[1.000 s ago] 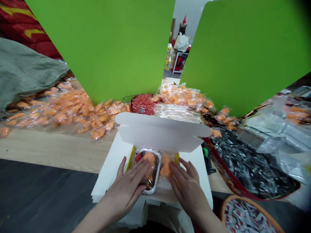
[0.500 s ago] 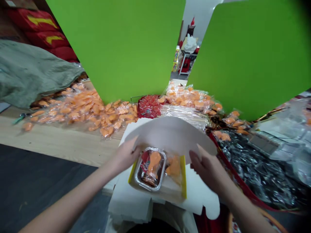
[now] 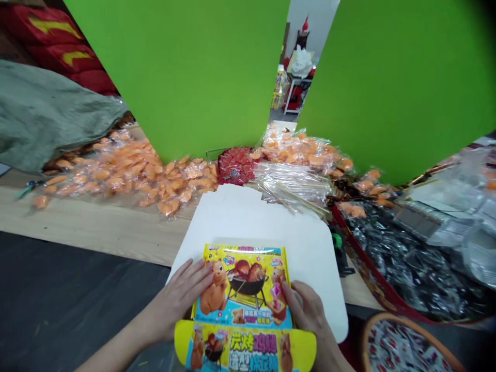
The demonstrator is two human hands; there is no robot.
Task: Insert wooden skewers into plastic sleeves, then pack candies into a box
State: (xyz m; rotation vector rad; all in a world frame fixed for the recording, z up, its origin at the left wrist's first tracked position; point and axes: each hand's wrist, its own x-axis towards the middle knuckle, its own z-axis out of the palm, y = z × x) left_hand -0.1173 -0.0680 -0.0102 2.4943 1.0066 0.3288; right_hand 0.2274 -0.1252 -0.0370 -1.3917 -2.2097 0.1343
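A yellow and blue printed cardboard box [image 3: 248, 289] lies in front of me with its lid down over the top. Its front flap [image 3: 248, 349] sticks out toward me, showing a barbecue picture and large Chinese characters. Fingers stretched flat, my left hand [image 3: 182, 292] rests along the box's left edge, fingertips on the lid. My right hand [image 3: 308, 310] is bent round the right side, one finger on the lid. Under the box lies a stack of white cardboard blanks [image 3: 310, 248]. The inside of the box is hidden.
Wrapped orange pieces [image 3: 132, 170] pile up along the table's back. A red tray [image 3: 236, 165] and wrapped sticks [image 3: 296, 183] lie ahead. Dark packets [image 3: 411, 274] fill a large container at right, near a round tub [image 3: 403, 346]. Green panels [image 3: 194, 72] stand behind.
The lid has come down toward me over the foil tray and orange pieces, so its printed side now shows. Both hands have moved nearer, onto the box's sides.
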